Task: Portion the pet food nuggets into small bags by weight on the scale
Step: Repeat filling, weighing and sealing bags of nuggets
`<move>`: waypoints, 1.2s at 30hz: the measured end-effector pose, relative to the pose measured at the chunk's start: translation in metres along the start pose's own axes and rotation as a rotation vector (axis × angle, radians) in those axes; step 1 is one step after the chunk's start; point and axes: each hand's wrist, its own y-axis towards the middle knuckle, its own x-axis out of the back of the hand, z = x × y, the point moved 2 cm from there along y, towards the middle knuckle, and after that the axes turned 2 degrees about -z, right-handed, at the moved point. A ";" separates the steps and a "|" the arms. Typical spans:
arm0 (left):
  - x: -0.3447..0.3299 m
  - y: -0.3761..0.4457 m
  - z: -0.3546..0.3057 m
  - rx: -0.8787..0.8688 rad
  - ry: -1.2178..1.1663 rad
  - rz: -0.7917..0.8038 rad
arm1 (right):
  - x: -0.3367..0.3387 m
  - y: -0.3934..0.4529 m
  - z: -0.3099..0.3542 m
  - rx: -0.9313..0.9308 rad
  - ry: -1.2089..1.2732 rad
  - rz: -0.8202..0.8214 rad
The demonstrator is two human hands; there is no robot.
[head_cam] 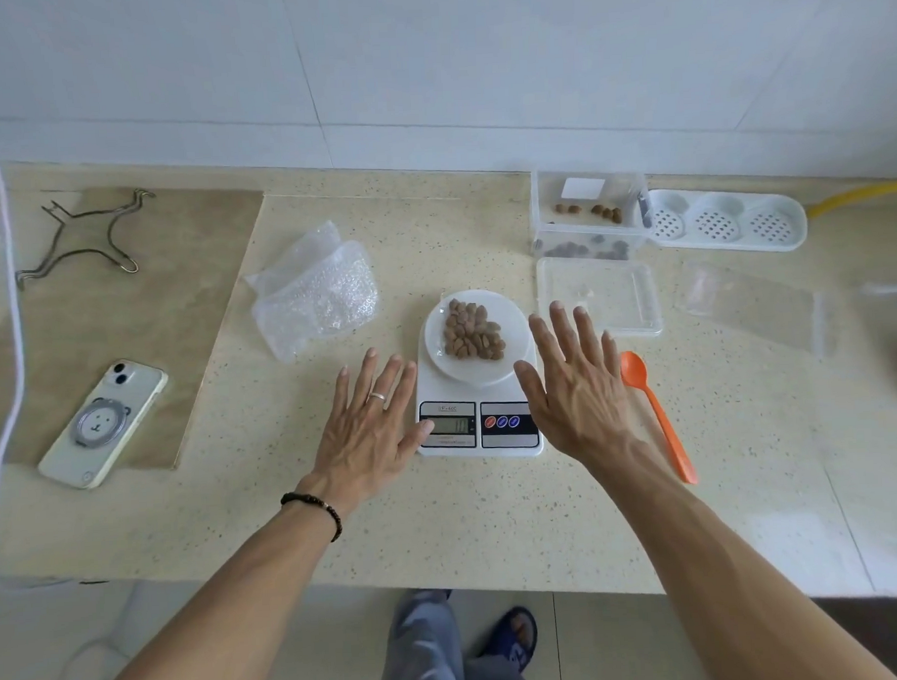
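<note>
— Two hands are out flat, one on each side of the white plastic kitchen scale [477, 390]. The left hand [370, 428] has its fingers straight and spread; its grip is apart and holds nothing. The thumb lies by the scale's little grey screen.

— And the other one?

— The right hand [574, 385] is spread wide too, grip apart, nothing in it. It covers the right edge of the scale.

— Where is the pet food?

— A small heap of brown, bumpy pet food nuggets [473, 331] sits in the round white dish [512, 319] on top of the scale. More nuggets lie in the clear plastic box [587, 215] at the back, and its flat clear lid [601, 294] lies in front of it.

— What else is on the speckled stone tabletop [495, 517]?

— A smooth orange plastic spoon [655, 413] just right of the right hand. Thin clear small bags [753, 306] lie farther right. A crumpled piece of bubble wrap [318, 289] is to the left, then a pale phone with a bear ring [103, 424]. A white tray with three holey cups [721, 220] is beside the box.
</note>
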 end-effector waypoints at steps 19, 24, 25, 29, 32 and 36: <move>0.044 0.116 -0.055 -0.314 -0.067 -0.047 | 0.016 0.009 -0.047 -0.579 0.532 -0.111; 0.050 0.175 -0.112 -0.459 -0.116 0.074 | 0.014 -0.003 -0.069 -0.901 0.822 -0.064; 0.049 0.185 -0.120 -0.465 -0.118 0.089 | 0.010 -0.004 -0.070 -0.933 0.864 -0.038; 0.047 0.212 -0.143 -0.439 -0.096 0.196 | -0.002 -0.002 -0.066 -0.997 1.102 0.016; 0.053 0.216 -0.151 -0.441 -0.111 0.242 | 0.001 0.005 -0.062 -1.011 1.230 0.003; 0.079 0.221 -0.144 -0.362 -0.353 0.201 | 0.010 0.013 -0.061 -0.973 1.246 -0.033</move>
